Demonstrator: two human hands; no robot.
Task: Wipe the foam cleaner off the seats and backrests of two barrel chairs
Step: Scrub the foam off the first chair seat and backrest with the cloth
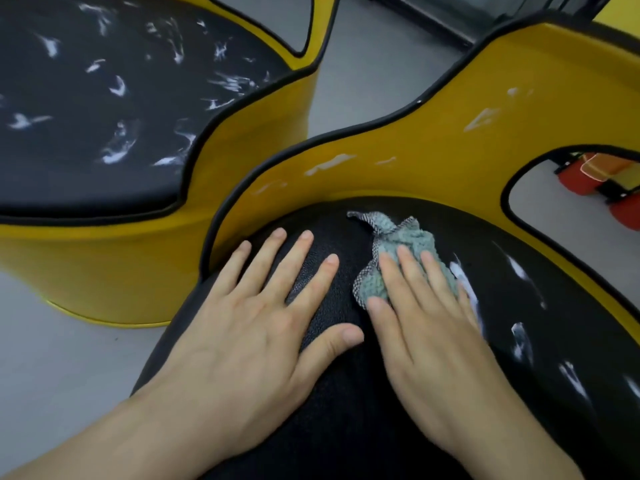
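Two yellow barrel chairs with black seats stand side by side. On the near chair's seat [346, 393] my left hand [256, 327] lies flat with straight fingers. My right hand [426, 327] presses a grey-green cloth [405, 244] onto the same seat with straight fingers. White foam streaks [519, 341] remain on the seat to the right of the cloth. More foam smears [332, 162] mark the near chair's yellow backrest [450, 133]. The far chair's seat [86, 109] at the upper left is covered with several foam streaks.
Grey floor [346, 64] runs between and behind the chairs. Through the cut-out in the near backrest I see red and orange objects [595, 178] on the floor. A dark frame [450, 15] stands at the top right.
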